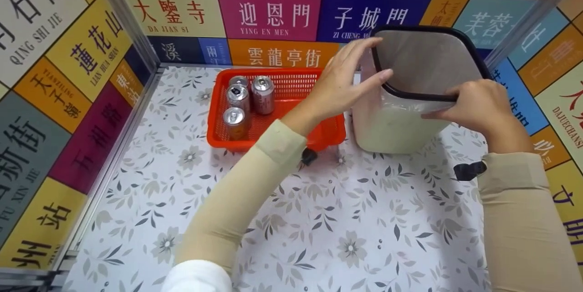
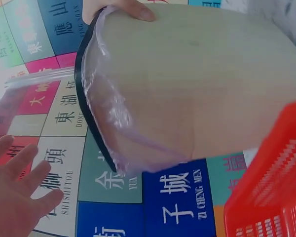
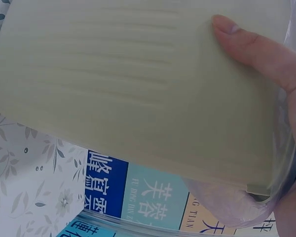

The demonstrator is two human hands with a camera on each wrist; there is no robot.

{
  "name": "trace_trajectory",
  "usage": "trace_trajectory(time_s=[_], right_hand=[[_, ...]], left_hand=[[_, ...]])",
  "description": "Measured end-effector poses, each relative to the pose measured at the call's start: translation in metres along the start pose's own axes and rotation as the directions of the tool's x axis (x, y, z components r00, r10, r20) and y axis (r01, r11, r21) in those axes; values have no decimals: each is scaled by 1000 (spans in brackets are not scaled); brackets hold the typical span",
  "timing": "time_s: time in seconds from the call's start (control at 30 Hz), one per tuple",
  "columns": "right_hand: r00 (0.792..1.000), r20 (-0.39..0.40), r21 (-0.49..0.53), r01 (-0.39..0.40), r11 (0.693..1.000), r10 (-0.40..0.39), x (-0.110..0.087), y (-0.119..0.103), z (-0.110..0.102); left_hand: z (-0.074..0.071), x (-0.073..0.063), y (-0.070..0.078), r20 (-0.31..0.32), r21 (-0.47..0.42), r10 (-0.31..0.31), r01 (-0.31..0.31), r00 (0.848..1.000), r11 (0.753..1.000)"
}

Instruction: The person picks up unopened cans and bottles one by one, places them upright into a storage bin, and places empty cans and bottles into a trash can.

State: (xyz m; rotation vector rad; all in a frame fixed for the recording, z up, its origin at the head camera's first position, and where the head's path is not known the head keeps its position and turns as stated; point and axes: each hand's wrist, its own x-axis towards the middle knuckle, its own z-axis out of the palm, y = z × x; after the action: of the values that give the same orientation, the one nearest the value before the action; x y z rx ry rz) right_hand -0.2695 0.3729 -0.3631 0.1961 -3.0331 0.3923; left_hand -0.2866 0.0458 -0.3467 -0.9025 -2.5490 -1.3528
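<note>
A pale green trash bin (image 1: 387, 130) with a black rim (image 1: 412, 97) stands at the back right of the table. A thin clear plastic liner (image 2: 123, 116) is folded over its top edge. My right hand (image 1: 483, 103) grips the near right rim, thumb (image 3: 246, 44) on the outer wall and the other fingers over the edge. Beside the left rim, my left hand (image 1: 339, 78) holds nothing. Its fingers are spread and straight, and the left wrist view shows the palm apart from the bin.
Left of the bin sits a red plastic basket (image 1: 289, 121). Several drink cans, among them one with an orange-brown side (image 1: 236, 123), stand in its left part. Walls covered with coloured signs (image 1: 280, 14) enclose the patterned table (image 1: 319, 237) at the back and sides.
</note>
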Motion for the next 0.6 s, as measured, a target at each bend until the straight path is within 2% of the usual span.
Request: trace_trajectory(time_s=[0.1, 0.27, 0.43, 0.6], right_hand=[[1000, 12, 0, -9, 1000, 9, 1, 1, -1], [1000, 27, -8, -12, 1000, 12, 3, 1, -2], [999, 32, -8, -19, 1000, 19, 4, 1, -2], [1000, 16, -21, -6, 1000, 6, 2, 1, 0]], left_hand=[[-5, -20, -7, 52, 125, 22, -29, 998, 992], [-12, -61, -24, 75, 311, 39, -61, 996, 949], [-24, -98, -46, 29, 380, 22, -31, 999, 924], [-52, -136, -72, -25, 410, -35, 42, 999, 911]])
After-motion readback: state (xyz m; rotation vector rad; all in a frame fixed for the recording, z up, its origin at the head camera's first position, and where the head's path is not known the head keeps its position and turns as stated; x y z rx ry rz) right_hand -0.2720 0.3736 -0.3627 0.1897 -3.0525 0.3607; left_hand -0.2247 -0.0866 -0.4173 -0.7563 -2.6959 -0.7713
